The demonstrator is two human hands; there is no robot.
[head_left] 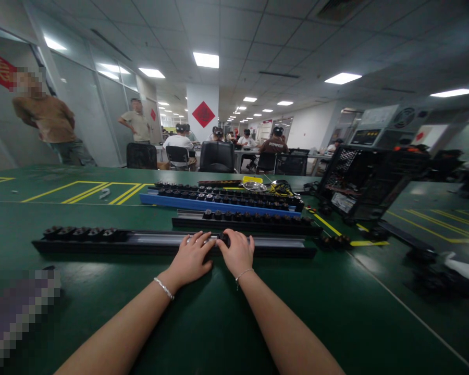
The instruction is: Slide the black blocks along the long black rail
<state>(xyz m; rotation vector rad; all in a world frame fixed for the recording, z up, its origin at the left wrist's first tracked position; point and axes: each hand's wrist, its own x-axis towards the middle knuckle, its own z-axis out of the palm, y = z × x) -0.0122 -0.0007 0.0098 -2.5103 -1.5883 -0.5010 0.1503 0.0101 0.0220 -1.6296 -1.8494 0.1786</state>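
Note:
A long black channel point(148, 250) with a pale metallic strip inside lies across the bench in front of me. Several black knob-like blocks point(80, 233) sit in a row at its left end. My left hand point(193, 255) rests over the middle of the channel, fingers spread along its top. Right beside it, my right hand point(236, 252) is closed around a small black block point(223, 239) at the strip. Fingers cover most of that block. Behind are a shorter black channel point(187, 221) and a blue channel point(168, 202), both carrying rows of similar blocks.
An opened computer case point(369, 179) stands at the right on the green bench point(140, 312). Loose black parts point(334, 241) lie by the channel's right end. A yellow item point(252, 179) and cables point(281, 187) are at the back. A blurred-out object point(21, 312) lies at left. People are beyond.

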